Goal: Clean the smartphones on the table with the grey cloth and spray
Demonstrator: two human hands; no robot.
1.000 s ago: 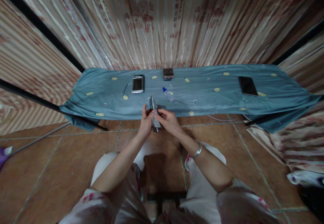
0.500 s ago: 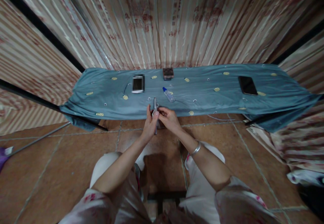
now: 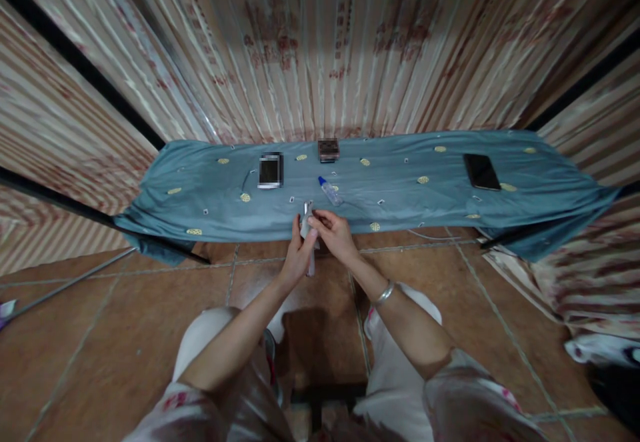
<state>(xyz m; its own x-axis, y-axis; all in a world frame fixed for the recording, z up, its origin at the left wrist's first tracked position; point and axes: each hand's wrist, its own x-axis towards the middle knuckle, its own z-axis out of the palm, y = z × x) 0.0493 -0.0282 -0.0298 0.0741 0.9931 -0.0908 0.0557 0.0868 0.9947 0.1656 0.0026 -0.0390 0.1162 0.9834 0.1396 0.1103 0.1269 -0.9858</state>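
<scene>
My left hand [image 3: 299, 254] is closed round a slim silver-edged object [image 3: 311, 267], held nearly upright at the front edge of the cloth-covered table; its exact kind does not show clearly. A whitish, thin, flexible piece [image 3: 305, 229] lies against its upper part. My right hand [image 3: 334, 234], with a silver bangle on the wrist, pinches this piece from the right side. Just beyond the hands, a clear bottle with a blue cap [image 3: 330, 192] lies on its side, apart from both. My fingers cover much of the held object.
On the blue patterned tablecloth [image 3: 400, 205] are a dark blurred-out rectangular item [image 3: 271, 171], a small brown box [image 3: 329, 149] and a black phone or tablet [image 3: 481, 171] at the right. Black poles [image 3: 75, 62] flank the table; a striped curtain [image 3: 300, 62] hangs behind.
The held object has turned from edge-on so that more of the whitish piece shows. My right fingers have moved in over it. The view has shifted slightly.
</scene>
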